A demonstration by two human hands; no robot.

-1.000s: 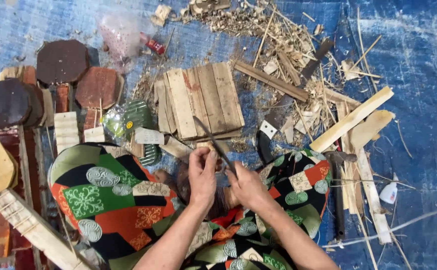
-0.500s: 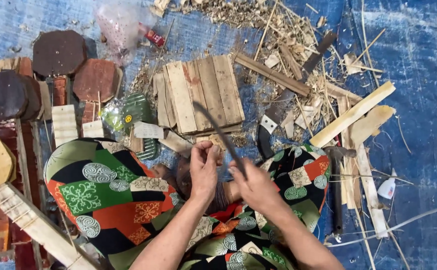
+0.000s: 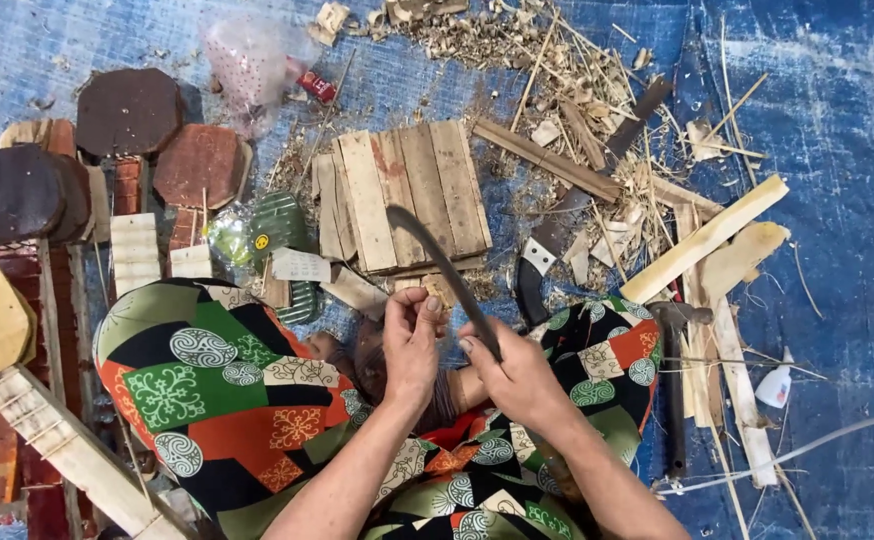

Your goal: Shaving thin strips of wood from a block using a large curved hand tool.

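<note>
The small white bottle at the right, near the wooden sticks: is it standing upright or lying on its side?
Lying on its side. The white bottle rests lengthwise on the blue tarp, its narrow end pointing up and right.

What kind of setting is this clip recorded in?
Probably an informal woodworking spot on the ground: a blue tarp serves as the floor, wood shavings and offcuts litter it, and the right hand holds a curved blade beside a slatted wooden board.
</note>
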